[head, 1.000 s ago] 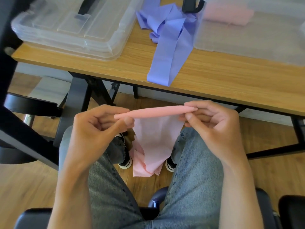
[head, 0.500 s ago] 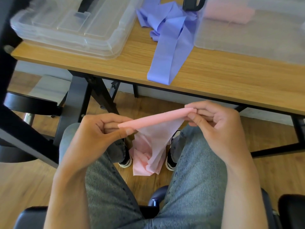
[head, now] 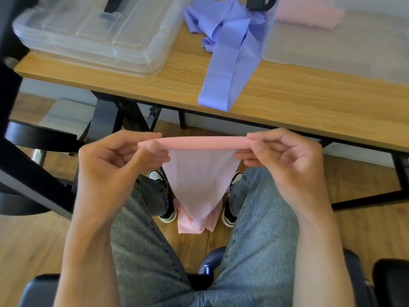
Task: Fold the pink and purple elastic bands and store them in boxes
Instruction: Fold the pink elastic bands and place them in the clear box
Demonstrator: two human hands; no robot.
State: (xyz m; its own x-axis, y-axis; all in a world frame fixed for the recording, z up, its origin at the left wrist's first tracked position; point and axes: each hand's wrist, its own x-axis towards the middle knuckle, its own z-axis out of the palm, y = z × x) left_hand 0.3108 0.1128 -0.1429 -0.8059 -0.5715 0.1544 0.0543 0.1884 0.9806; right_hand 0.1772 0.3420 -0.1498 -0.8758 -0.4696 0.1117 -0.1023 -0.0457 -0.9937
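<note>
A pink elastic band point(head: 200, 180) is stretched level between my hands above my lap, and its loose end hangs down to the floor between my shoes. My left hand point(head: 115, 169) pinches its left end with thumb and fingers. My right hand point(head: 285, 162) pinches the right end. A purple elastic band point(head: 225, 63) lies crumpled on the wooden table point(head: 309, 100), one end reaching the front edge. A clear box point(head: 345, 41) at the back right holds a folded pink band point(head: 309, 16).
A second clear box point(head: 93, 34) with its lid on sits at the table's left. Black table legs and a black chair part stand to the left. I sit on a black chair, in jeans.
My hands have moved apart and levelled, so the pink band's top edge is now pulled taut and straight; half a second ago my left hand sat lower and the edge slanted.
</note>
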